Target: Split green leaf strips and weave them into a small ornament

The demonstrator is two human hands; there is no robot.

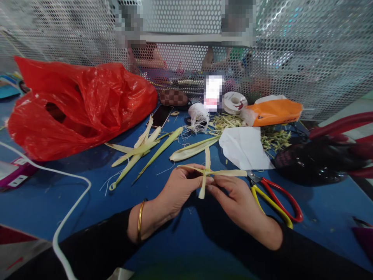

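My left hand [177, 188] and my right hand [233, 196] meet over the blue table, with fingers closed on a cross of pale leaf strips [206, 171]. Its strips stick out to the left, right, up and down from a small knotted middle. The left thumb presses near that middle; the right fingertips pinch just below the right arm. Beyond my hands lie a folded pale leaf [194, 149], a longer green-yellow leaf [163, 149] and a bundle of leaf strips [138, 149] with loose thread ends. Scissors [279, 202] with red and yellow handles rest beside my right hand.
A red plastic bag [87, 105] fills the back left. Thread spool [199, 113], phone [162, 116], white paper [244, 146], ribbon roll [234, 100], orange packet [275, 112] and a black glossy object [311, 161] stand behind. A white cable [78, 202] crosses the left; perforated metal screen [186, 58] borders the back.
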